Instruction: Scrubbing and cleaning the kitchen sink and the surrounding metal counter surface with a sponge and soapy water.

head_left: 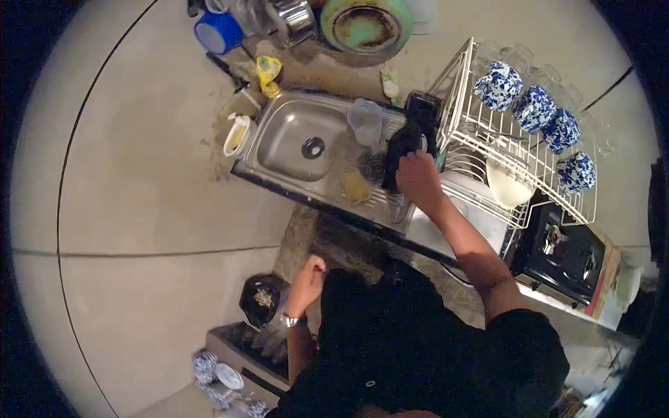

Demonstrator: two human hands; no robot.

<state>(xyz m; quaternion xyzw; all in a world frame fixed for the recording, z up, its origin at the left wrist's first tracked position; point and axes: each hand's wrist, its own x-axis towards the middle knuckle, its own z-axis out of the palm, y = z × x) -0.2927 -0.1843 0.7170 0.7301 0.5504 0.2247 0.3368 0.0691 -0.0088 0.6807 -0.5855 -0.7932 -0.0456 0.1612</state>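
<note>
My right hand (418, 174) reaches over the drainboard at the sink's right side. Its fingers are closed on a black item (403, 148), whose kind I cannot make out. Close by on the drainboard are a dark scouring pad (373, 167), a yellow sponge (356, 186) and a clear plastic container (366, 121). Low beside my body, my left hand (306, 282) is curled closed, with nothing visible in it; a watch is on that wrist. The steel sink basin (279, 150) lies left of the drainboard.
A white wire dish rack (481, 139) on the right carries blue-and-white mugs (535, 109) and glasses. Beyond it stands a black gas stove (557, 244). A green basin (367, 28) and steel pot (291, 21) are behind the sink. A black-lined bin (262, 299) stands lower left.
</note>
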